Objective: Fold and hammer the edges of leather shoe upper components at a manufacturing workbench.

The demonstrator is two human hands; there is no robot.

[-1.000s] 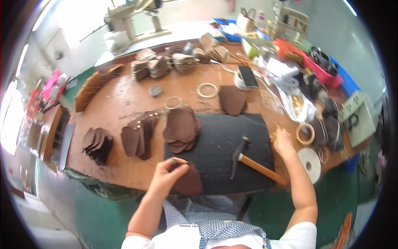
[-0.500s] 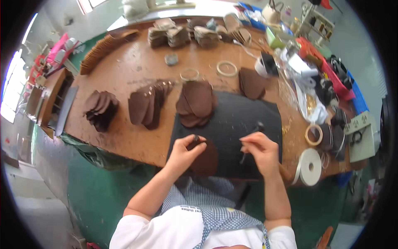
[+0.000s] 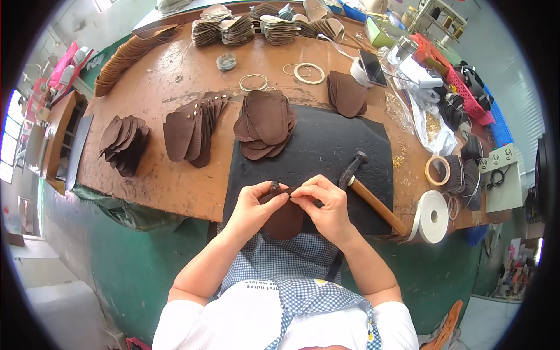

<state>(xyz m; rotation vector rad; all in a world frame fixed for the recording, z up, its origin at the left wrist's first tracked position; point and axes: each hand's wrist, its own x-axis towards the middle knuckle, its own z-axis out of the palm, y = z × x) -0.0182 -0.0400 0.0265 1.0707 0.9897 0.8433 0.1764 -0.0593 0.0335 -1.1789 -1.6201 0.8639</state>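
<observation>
My left hand [image 3: 256, 205] is closed on a rounded brown leather piece [image 3: 284, 224], which hangs over the near edge of the black mat [image 3: 315, 149]. A small dark round-ended object [image 3: 275, 186] shows at its curled fingers. My right hand [image 3: 324, 205] meets it at the top edge of the leather, thumb and finger pinched together. What those fingertips hold is too small to name, and something dark shows beneath the palm. On the mat beside my right hand lies a hammer [image 3: 373, 201], its dark head away from me and its wooden handle slanting toward the near right.
Brown leather pieces lie in a pile [image 3: 265, 122] on the mat, a fanned stack [image 3: 189, 131] with studs and a bundle [image 3: 125, 143] farther left. A white tape roll [image 3: 433, 217] stands right. Stacked pieces [image 3: 236, 29] line the back; plastic bags and baskets [image 3: 466, 93] crowd the right.
My right hand has moved left from beside the hammer to the leather piece, and its fingertips now meet my left hand's. The hammer now shows fully. The whole view has shifted slightly.
</observation>
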